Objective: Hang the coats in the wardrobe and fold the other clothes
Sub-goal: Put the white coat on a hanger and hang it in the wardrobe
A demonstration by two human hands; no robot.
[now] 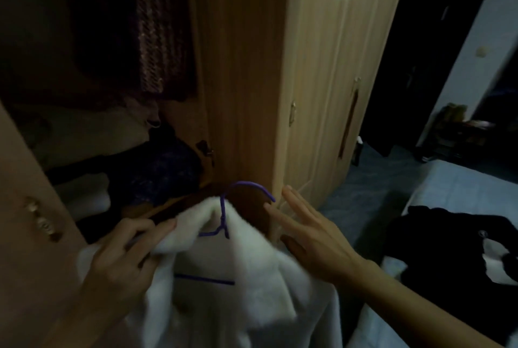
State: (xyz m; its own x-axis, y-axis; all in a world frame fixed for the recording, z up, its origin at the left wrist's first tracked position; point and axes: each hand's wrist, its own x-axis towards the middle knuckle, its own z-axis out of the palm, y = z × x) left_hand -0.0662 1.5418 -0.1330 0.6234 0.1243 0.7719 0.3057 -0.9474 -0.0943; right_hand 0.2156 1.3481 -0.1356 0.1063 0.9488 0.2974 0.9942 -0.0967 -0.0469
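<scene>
A white fluffy coat hangs on a purple wire hanger in front of the open wooden wardrobe. My left hand grips the coat's left shoulder together with the hanger's arm. My right hand is open with straight fingers beside the coat's right shoulder, its fingertips near the hanger's hook and the wardrobe's edge. The hook points up to the right, free of any rail. Dark garments hang inside the wardrobe above.
Folded and piled clothes lie on the wardrobe's floor. An open wardrobe door stands at the left, shut doors at the right. A black and white garment lies on the bed at the right. A dark doorway is beyond.
</scene>
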